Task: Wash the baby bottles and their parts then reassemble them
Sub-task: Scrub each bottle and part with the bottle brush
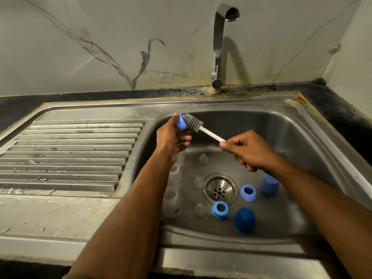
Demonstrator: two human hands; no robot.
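- Head view, over the sink: your left hand grips a blue cap, fingers curled round it, held above the basin's left edge near the drainer.
- Your right hand pinches the white handle of the brush; its grey bristle head rests against the cap's mouth.
- To scrub well, turn the cap slowly in your left hand while you work the bristles round the inner wall and rim; hold the handle closer to the head if the tip wobbles.
- The tap shows no water running, so rinsing likely comes later.
- The cap looks pale blue, small and rounded, mostly hidden by your fingers; whether it is soapy cannot be told.
- Below, in the basin: clear bottles lie along the left side, clear teats sit near the drain, two blue rings and two more blue caps rest to the right.
- Most parts appear unwashed yet; reassembly is well off.
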